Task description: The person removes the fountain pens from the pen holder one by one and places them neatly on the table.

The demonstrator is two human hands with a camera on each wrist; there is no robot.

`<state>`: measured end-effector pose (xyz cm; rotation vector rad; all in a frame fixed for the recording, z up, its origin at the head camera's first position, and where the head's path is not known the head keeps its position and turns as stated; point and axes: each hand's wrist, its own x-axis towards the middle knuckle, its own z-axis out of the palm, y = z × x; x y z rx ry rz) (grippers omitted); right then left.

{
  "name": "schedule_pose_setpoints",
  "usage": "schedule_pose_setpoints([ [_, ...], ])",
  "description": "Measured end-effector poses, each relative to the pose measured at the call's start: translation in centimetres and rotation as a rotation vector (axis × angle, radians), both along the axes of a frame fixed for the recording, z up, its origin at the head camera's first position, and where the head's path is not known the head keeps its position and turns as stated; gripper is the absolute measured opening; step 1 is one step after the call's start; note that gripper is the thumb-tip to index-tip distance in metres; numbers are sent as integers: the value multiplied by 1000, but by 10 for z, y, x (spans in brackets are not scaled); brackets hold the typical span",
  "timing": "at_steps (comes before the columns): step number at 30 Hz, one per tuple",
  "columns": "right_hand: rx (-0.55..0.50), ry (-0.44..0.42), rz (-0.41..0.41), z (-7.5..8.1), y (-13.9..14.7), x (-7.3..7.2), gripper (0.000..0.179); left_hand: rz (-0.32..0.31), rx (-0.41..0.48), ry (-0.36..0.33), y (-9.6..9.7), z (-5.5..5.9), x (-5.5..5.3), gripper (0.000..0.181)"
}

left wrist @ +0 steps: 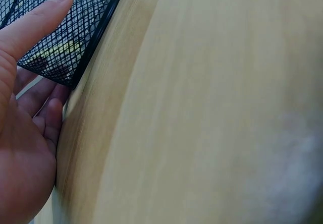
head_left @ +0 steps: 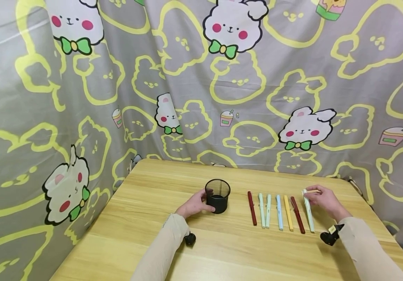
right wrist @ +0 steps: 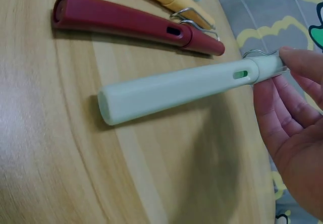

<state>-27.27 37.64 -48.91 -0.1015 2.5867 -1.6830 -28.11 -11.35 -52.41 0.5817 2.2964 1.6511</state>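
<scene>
My left hand (head_left: 196, 203) holds a black mesh pen holder (head_left: 217, 203), which stands upright on the table. In the left wrist view the thumb (left wrist: 43, 19) lies along the mesh, and the other fingers reach round its far side. My right hand (head_left: 325, 199) pinches a pale mint pen (head_left: 308, 214) by its clip end, between thumb and fingertips. Seen from the right wrist, the pen's blunt end (right wrist: 106, 107) is low over the wood. Nearest to it lies a dark red pen (right wrist: 121, 19), then a yellow pen (head_left: 288, 212).
Left of those pens, a light blue pen (head_left: 279, 212), two mint pens (head_left: 262, 210) and another dark red pen (head_left: 252, 208) continue the row. They lie roughly parallel on the wooden table (head_left: 124, 234). A patterned curtain (head_left: 194, 78) hangs behind and at the left.
</scene>
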Motion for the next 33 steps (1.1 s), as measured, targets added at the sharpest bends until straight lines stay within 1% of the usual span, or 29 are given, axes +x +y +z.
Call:
schedule_pose_setpoints([
  [2, 11, -10, -3, -2, 0, 0, 50, -2, 0, 6, 0, 0, 1, 72],
  [3, 15, -15, -8, -4, 0, 0, 51, -8, 3, 7, 0, 4, 3, 72],
  [5, 19, -27, -17, -6, 2, 1, 52, -14, 5, 11, 0, 4, 4, 73],
  [7, 24, -42, -19, -9, 3, 0, 53, -23, 9, 27, -1, 3, 4, 73],
  [8, 24, -49, -20, -10, 3, 0, 54, -31, -1, 51, -1, 3, 4, 72],
  [9, 20, -55, -21, -11, 4, 0, 55, -35, 1, 53, -2, 3, 4, 73],
  [10, 21, -59, -18, -12, 5, 0, 55, -35, -1, 60, -2, 0, 3, 74],
  [11, 23, -64, -20, -13, 6, 0, 56, -38, -2, 67, -3, 0, 3, 74],
  [14, 38, -67, -20, -15, 7, 0, 58, -25, -15, 46, -2, 2, 4, 73],
  [15, 46, -66, -20, -15, 7, 0, 58, -18, -5, 21, -1, 3, 4, 73],
  [18, 78, -64, -15, -16, 6, 0, 57, -4, -5, -5, 0, 2, 3, 73],
  [22, 119, -53, 3, -17, 5, 0, 55, 1, 4, -11, 1, 1, 1, 73],
  [26, 150, -43, 29, -17, 3, 0, 51, 7, -6, -17, 1, 1, 1, 74],
  [28, 166, -41, 46, -18, 3, 0, 49, 6, -10, -12, 1, 2, 1, 74],
  [33, 185, -38, 59, -19, 2, 0, 46, 6, -14, -1, 1, 2, 2, 74],
])
